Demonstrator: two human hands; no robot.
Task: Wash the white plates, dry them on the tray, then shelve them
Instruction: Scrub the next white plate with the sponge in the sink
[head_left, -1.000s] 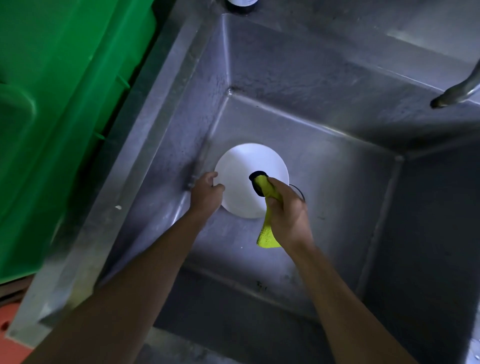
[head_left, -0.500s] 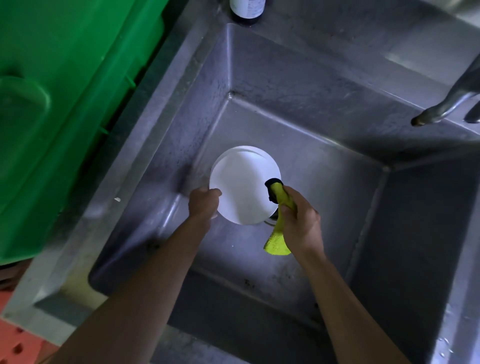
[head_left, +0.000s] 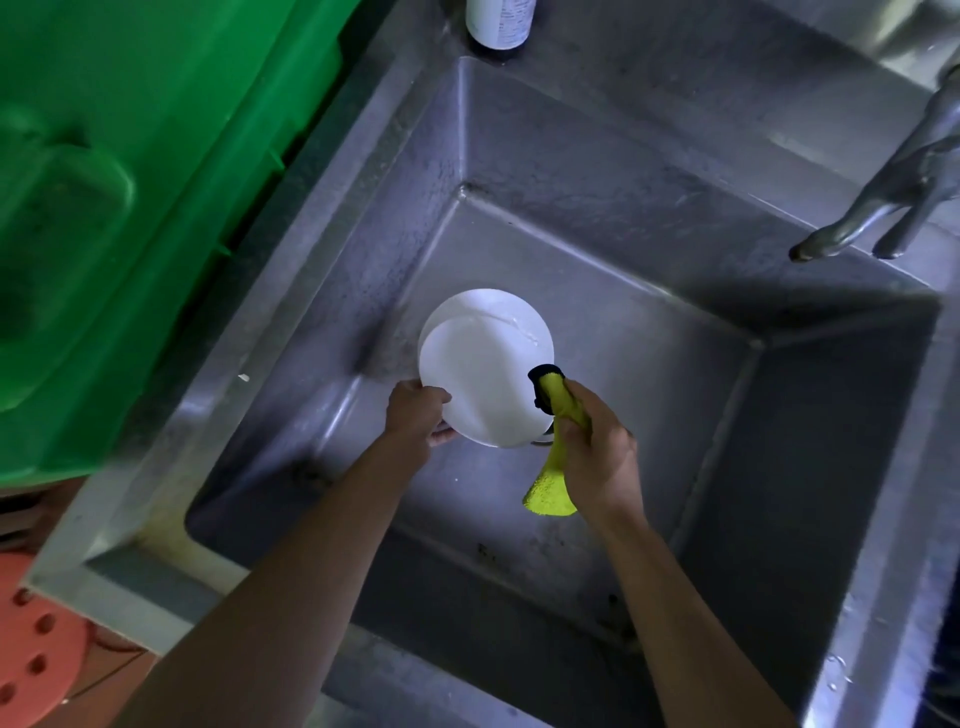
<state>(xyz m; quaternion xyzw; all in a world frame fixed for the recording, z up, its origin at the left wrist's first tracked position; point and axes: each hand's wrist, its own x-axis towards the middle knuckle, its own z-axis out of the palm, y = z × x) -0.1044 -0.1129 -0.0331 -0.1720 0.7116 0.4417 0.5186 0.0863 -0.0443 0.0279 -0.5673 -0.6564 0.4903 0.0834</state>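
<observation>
A white plate (head_left: 480, 382) is held tilted above the floor of the steel sink (head_left: 649, 364). My left hand (head_left: 418, 410) grips its lower left rim, thumb on top and fingers underneath. Behind it, the rim of a second white plate (head_left: 485, 301) shows, lying lower in the sink. My right hand (head_left: 597, 454) grips a yellow-green cloth (head_left: 553, 467) with a dark end, and that end touches the right edge of the held plate.
A green plastic bin (head_left: 130, 182) stands along the sink's left side. A metal tap spout (head_left: 872, 208) reaches in from the upper right. A white bottle (head_left: 500, 23) stands on the back rim. A red perforated stool (head_left: 36, 649) shows at the lower left.
My left hand has lifted the top plate off the one under it and tilted it. My right hand with the cloth has moved from the plate's middle to its right edge.
</observation>
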